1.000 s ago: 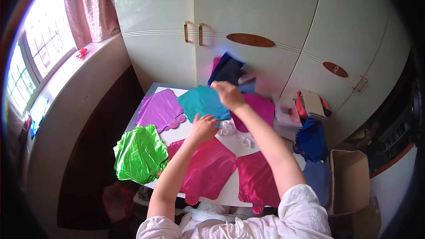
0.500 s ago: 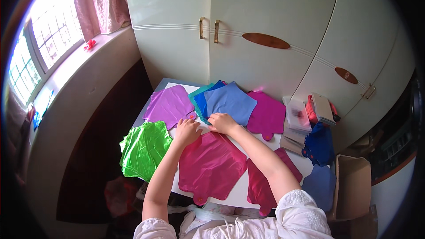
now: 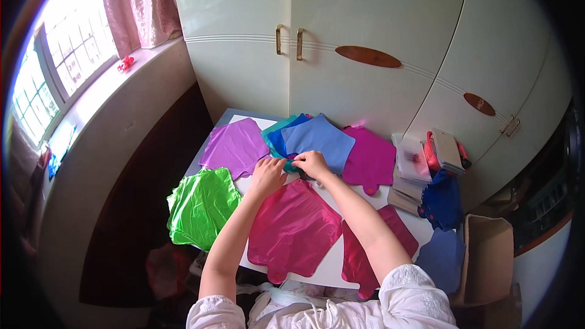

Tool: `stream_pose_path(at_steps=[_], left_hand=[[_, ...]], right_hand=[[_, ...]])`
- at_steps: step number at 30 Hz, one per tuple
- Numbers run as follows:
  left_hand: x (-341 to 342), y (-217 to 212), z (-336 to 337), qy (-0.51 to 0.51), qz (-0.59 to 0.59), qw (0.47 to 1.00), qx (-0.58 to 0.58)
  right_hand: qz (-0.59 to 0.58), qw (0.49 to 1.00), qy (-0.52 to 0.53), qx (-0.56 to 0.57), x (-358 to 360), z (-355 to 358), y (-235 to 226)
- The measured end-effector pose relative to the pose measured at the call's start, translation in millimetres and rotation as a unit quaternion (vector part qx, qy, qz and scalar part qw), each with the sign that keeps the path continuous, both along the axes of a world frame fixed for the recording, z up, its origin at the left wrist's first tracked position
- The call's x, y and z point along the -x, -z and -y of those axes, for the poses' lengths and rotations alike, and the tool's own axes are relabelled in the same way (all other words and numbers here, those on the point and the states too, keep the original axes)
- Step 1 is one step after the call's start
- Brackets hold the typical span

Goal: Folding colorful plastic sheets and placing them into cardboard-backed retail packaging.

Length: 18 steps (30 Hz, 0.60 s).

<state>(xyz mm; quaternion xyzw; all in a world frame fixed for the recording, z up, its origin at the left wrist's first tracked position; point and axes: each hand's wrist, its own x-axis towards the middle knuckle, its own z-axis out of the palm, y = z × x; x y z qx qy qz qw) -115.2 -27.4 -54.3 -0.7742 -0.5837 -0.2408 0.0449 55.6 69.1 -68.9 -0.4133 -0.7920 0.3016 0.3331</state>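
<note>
Both hands meet at the near corner of a teal fabric piece, which lies under a blue piece and a light blue piece. My right hand pinches the folded-up teal corner. From the left, my left hand closes its fingers on the same corner; its fingertips are partly hidden. Just below the hands a shiny crimson piece lies spread on the white tabletop, its tab toward me. A purple piece is beside the left hand, with bright green pieces below it.
A magenta piece and another crimson piece lie to the right. Beyond them are stacked plastic boxes, dark blue pieces and an open cardboard box. A pale cupboard stands behind the table; a window ledge runs along the left.
My hands have drawn together at the teal piece's near corner. The right fingers have gone from lying on the pieces to pinching that corner, which is now lifted and folded.
</note>
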Motion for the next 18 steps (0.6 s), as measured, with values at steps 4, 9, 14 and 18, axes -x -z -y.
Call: stream_pose_path(at_steps=[4, 9, 14, 18], left_hand=[[0.1, 6.0, -11.7, 0.014, -0.065, 0.993, 0.094], [0.6, 10.2, -15.1, 0.049, -0.104, 0.992, 0.051], [-13.9, 6.8, -21.1, 0.043, -0.128, 0.989, 0.06], [-9.2, 8.8, -17.6, 0.032, -0.122, 0.99, 0.06]], right_hand=[[-0.071, 0.992, 0.032, 0.103, -0.2, -11.1, 5.2], [-0.262, 0.93, 0.128, 0.223, -20.2, -45.8, -6.0], [-0.428, 0.866, 0.236, 0.109, -116.3, -101.0, -62.2], [-0.298, 0.898, 0.265, -0.187, -132.4, -75.9, -136.1]])
